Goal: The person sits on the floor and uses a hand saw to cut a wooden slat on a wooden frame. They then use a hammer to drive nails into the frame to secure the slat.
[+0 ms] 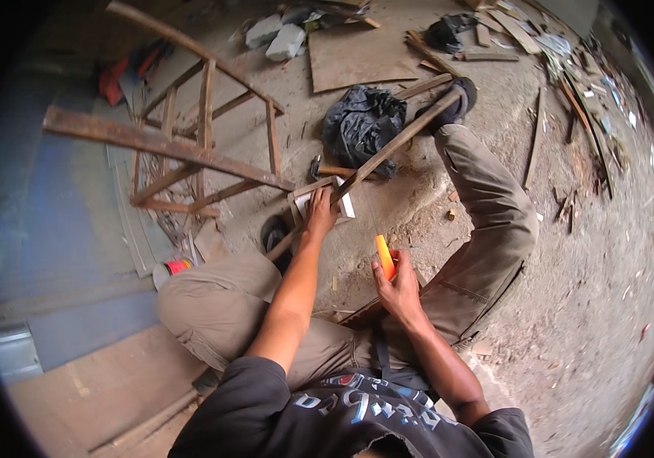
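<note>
1. At the centre of the frame, my left hand (321, 214) lies over a long wooden strip (395, 147) at a small white-sided frame (347, 204); whether my fingers close round the wood, I cannot tell. A loose hold could let the strip roll or slide.

2. Just right of centre, my right hand (399, 294) is wrapped around an orange-yellow tool (385, 258), apart from the strip. Its working end is unclear; if sharp, a slip could reach my left hand or bent right leg (495, 191).

3. Toward the upper right, the strip's far end meets my right shoe (453, 109). A shifting foot could swing the whole length sideways.

4. Above centre, the strip crosses a hammer (340, 172) near a black plastic bag (361, 122); a swing could knock the tool. At upper left, a wooden stand (166, 149) extends one leg toward my left hand and could snag my forearm.
</note>
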`<state>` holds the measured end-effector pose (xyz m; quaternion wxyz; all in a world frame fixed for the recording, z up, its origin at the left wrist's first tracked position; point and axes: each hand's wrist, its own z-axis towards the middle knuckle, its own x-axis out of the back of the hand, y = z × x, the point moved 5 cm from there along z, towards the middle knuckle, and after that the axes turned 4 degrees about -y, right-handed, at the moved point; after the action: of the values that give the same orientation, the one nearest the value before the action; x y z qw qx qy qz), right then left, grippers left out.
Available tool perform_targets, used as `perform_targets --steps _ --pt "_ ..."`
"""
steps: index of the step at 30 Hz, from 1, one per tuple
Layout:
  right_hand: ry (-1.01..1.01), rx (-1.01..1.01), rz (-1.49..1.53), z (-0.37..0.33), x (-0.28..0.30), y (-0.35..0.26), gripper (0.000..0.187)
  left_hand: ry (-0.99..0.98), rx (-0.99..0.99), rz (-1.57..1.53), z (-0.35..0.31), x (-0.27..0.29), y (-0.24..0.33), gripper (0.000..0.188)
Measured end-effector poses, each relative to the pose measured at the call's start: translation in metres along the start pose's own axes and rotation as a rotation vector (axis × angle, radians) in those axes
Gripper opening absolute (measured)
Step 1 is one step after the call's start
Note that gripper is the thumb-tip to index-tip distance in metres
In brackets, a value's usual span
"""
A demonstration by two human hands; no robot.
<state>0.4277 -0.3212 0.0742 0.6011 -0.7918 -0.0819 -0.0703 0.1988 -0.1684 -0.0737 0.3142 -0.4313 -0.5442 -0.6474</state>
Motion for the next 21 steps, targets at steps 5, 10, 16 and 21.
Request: perform_targets --steps 5,10,16,21 --pt "-0.035 -0.040 0.112 -0.007 0.002 0.011 0.037 0.114 0.098 0.034 -0.005 -0.010 0.012 0.036" --pt "0.122 -0.032 0.320 -0.015 0.025 0.005 0.039 -0.066 0.021 -0.117 0.027 -0.013 0.032 0.029" --pt "0.264 0.074 0.375 -0.016 0.036 0.002 0.039 -0.116 -0.042 -0.165 0.062 0.007 0.036 0.026" --pt "0.250 0.039 0.466 -0.012 0.027 0.010 0.035 -0.232 -0.017 -0.241 0.079 0.007 0.033 0.028"
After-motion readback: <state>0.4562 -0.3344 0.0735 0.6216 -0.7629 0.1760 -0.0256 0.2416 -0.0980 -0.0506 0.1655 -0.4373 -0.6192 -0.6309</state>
